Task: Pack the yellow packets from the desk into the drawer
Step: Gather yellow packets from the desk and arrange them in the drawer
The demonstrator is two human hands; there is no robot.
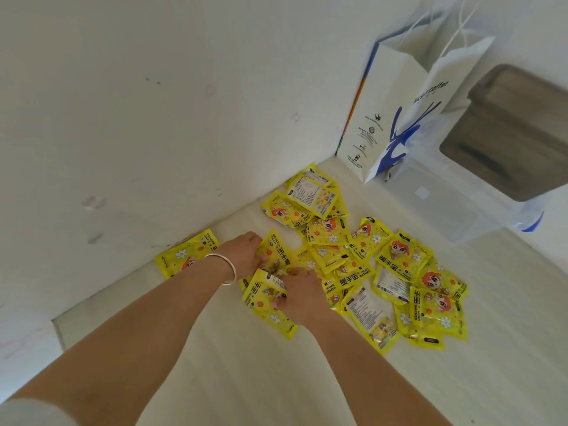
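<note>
Several yellow hand-warmer packets (396,269) lie scattered on the pale desk (233,373) near the wall corner. One packet (184,256) sits apart at the left against the wall. My left hand (242,255), with a silver bangle on the wrist, grips a packet (276,252) at the pile's left edge. My right hand (299,298) grips another packet (264,305) just in front of it. Both hands are close together. No drawer is in view.
A white paper coffee bag (399,112) with blue print stands at the back right corner. Beside it is a clear plastic box (445,207). White walls (153,118) close the desk at the back and left. Brown floor shows at the right.
</note>
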